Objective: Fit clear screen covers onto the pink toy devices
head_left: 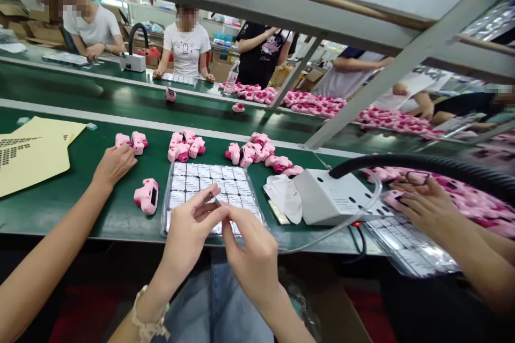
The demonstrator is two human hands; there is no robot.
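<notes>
My left hand (188, 228), with a pale bracelet at its wrist, and my right hand (250, 241) meet fingertip to fingertip above the near edge of the table. Pinched between them is a small thin square piece (216, 200), seen almost edge-on; its kind is not clear. Just beyond and below my hands lies a clear plastic tray (164, 209) with rows of small white-and-silver square pieces bearing printed labels. Left of the tray, a pink toy camera (146, 196) stands alone, its dark screen showing. Clusters of pink toy cameras (185, 144) sit behind the tray.
A co-worker's hand (116, 163) touches toy cameras on the left, near yellow sheets (44, 155). Right stands a white box (328, 195) with a black hose (402, 161). Another co-worker's hands (426, 206) hold a pink piece. A metal frame (341, 110) slants overhead.
</notes>
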